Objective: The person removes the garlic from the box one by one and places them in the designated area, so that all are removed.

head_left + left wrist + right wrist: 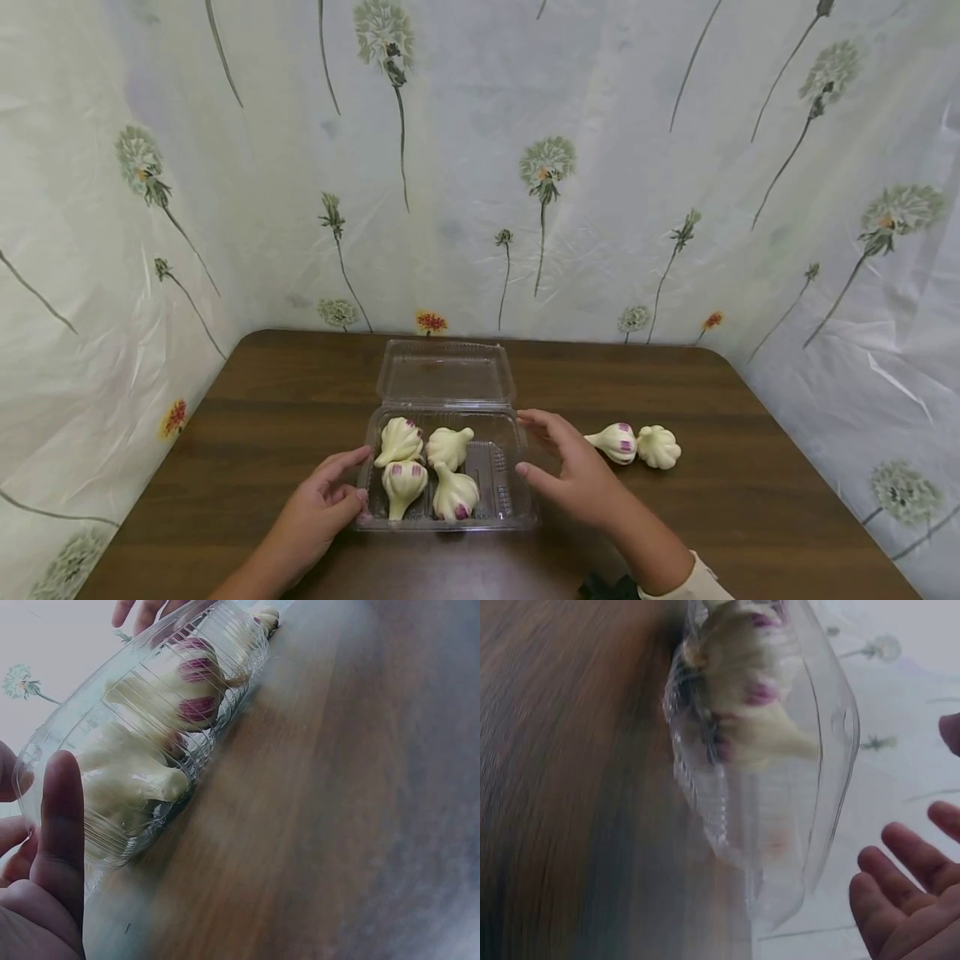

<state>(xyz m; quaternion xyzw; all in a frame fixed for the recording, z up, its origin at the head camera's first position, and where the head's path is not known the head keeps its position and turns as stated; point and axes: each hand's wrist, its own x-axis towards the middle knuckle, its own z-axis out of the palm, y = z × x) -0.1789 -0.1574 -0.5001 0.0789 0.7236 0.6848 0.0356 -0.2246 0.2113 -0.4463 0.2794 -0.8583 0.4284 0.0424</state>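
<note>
Your left hand [318, 502] holds the box [489, 462] by its left rim | your right hand [573, 468], fingers spread wide, just by its right edge | garlic [448, 449] between!

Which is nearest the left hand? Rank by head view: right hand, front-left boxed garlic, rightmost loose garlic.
1. Front-left boxed garlic, just right of left hand
2. Right hand, at box's right
3. Rightmost loose garlic, right of right hand

The right end of the plastic container [491, 467] offers room from above — four garlic bulbs [405, 481] block its left.
</note>
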